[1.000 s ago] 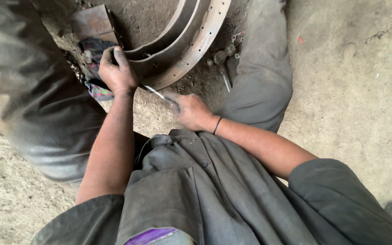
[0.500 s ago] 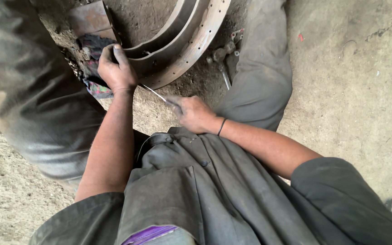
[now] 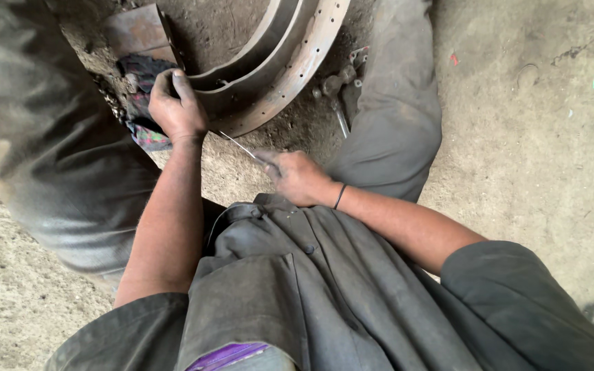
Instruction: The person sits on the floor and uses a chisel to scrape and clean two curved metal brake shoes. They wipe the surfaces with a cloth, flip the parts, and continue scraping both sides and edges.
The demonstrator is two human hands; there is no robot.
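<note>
My left hand [image 3: 177, 106] grips the near end of a curved rusty metal shoe [image 3: 290, 72] with rows of holes, lying on the dirt between my legs. Its fingers curl over the shoe's edge beside a dark checked rag [image 3: 142, 75]. My right hand [image 3: 297, 175] is closed on a thin metal rod-like tool [image 3: 238, 145], whose tip points up-left toward the shoe's near end. A dark band sits on my right wrist.
A rusty flat metal piece [image 3: 135, 31] lies behind the rag. Small metal tools and parts [image 3: 342, 93] lie by my right leg [image 3: 397, 103]. My left leg [image 3: 42, 137] bounds the left side. Bare dusty ground [image 3: 537, 137] spreads to the right.
My right hand has drawn slightly down and right with the thin tool. My left hand stays on the shoe's end.
</note>
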